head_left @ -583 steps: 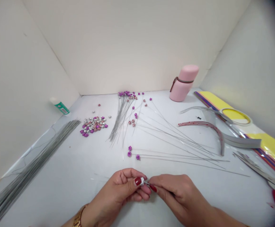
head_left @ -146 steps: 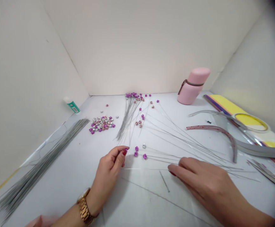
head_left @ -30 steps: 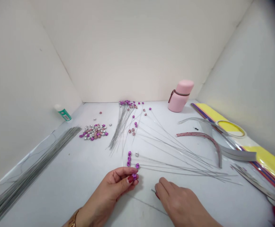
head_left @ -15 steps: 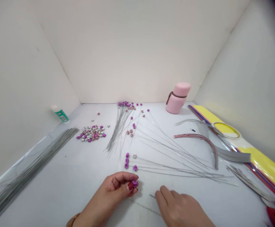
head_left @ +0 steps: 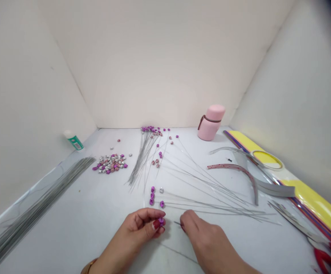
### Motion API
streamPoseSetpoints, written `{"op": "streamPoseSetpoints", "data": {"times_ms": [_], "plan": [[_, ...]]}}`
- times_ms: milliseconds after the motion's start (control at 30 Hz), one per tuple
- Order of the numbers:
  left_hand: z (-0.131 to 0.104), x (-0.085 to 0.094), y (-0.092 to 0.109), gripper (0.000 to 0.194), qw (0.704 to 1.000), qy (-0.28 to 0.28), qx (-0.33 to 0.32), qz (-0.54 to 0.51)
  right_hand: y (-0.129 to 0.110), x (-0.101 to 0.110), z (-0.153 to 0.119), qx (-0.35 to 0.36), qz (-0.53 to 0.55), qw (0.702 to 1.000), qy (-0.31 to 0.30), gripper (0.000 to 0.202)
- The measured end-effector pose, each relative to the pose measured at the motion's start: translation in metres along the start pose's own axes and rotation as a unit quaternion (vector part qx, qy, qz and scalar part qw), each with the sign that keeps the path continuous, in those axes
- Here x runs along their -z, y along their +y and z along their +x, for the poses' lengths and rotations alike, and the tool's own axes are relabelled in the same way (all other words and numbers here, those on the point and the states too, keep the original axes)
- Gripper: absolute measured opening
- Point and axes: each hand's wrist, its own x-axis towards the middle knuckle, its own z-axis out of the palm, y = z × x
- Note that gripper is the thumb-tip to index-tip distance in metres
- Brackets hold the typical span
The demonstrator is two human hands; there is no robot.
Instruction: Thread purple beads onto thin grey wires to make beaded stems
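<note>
Between its thumb and fingertips, my left hand point(head_left: 142, 230) pinches a purple folded paper star point(head_left: 161, 220). To its right, my right hand point(head_left: 202, 238) grips a thin wire whose short tip point(head_left: 177, 223) points left at the star, a small gap apart from it. Another wire point(head_left: 175, 251) lies on the table below, running under my right hand. Just beyond my hands sit several purple stars point(head_left: 152, 196) in a short column. Beside them are a silver star point(head_left: 161, 190) and a purple star point(head_left: 162, 204), with wires stretching off to the right.
At left are a pile of stars point(head_left: 111, 163), a long wire bundle point(head_left: 40, 205) and a glue bottle point(head_left: 74, 140). Wires with stars on their ends point(head_left: 142, 156) lie at the back. A pink flask point(head_left: 210, 123), ribbon strips point(head_left: 239, 167), yellow packets point(head_left: 313, 194) and red-handled scissors point(head_left: 323, 258) are rightward.
My right hand has moved slightly left and up, bringing the wire tip nearer the star. My left hand keeps its pinch on the star. The whole view has shifted a little.
</note>
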Motion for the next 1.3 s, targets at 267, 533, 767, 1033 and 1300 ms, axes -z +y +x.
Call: {"op": "streamPoseSetpoints", "data": {"times_ms": [267,533,767,1033,1300], "plan": [[-0.005,-0.007,-0.005,0.017,0.997,-0.063,0.040,-0.037,-0.015,0.016,0.002,-0.096,0.352,0.930,-0.053,0.013],[-0.004,-0.006,-0.011,0.016,0.996,-0.073,0.033,-0.046,-0.014,0.015,-0.002,-0.064,0.377,0.923,-0.043,0.019],[-0.005,-0.006,-0.010,0.018,0.994,-0.081,0.041,-0.056,-0.014,0.015,0.000,-0.015,0.343,0.938,-0.047,0.026],[-0.004,-0.006,-0.010,0.016,0.995,-0.062,0.042,-0.063,-0.012,0.015,-0.001,-0.042,0.354,0.931,-0.078,0.025],[-0.005,-0.006,-0.011,0.014,0.995,-0.055,0.048,-0.065,-0.012,0.019,-0.001,-0.063,0.352,0.930,-0.085,0.025]]}}
